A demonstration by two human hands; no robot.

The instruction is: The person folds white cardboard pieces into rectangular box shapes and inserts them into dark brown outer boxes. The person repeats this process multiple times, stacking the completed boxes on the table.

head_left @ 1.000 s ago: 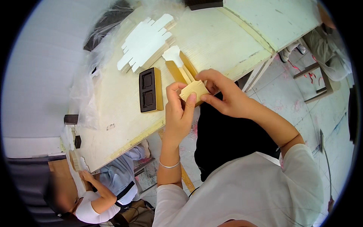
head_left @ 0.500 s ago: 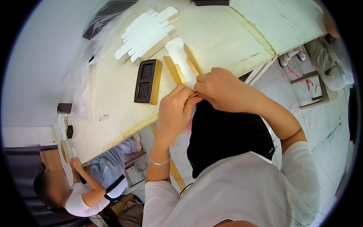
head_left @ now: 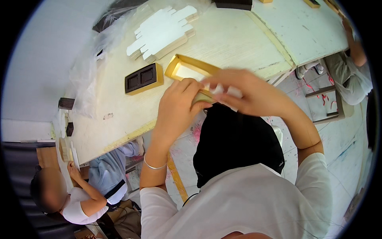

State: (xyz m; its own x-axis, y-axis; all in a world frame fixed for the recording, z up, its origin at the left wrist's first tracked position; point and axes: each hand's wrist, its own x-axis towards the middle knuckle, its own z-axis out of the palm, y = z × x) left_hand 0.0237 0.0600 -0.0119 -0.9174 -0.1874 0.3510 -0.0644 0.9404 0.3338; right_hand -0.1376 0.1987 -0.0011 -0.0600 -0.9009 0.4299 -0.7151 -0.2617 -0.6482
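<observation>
A gold cardboard box (head_left: 200, 63) with a white inside stands partly folded at the table edge in front of me, its far and left walls upright. My left hand (head_left: 177, 105) is closed on its near wall, thumb below and fingers over the top. At the right end, my right hand (head_left: 250, 91) is smeared by motion, its fingers curled around white flaps (head_left: 229, 92) of the same box. The hands hide that end and much of the near side. To the left lies a finished gold box with a dark brown two-cell insert (head_left: 142, 77).
Beyond lies a stack of flat white box blanks (head_left: 163, 34), beside clear plastic sheeting (head_left: 85, 83). A dark tray (head_left: 234, 4) sits at the table's far side. A co-worker (head_left: 85, 199) works at lower left; another person (head_left: 346, 71) is at far right.
The long side walls now stand up and the far end is closed, where the blank lay with splayed sides. My right hand has shifted rightward. The view has turned slightly.
</observation>
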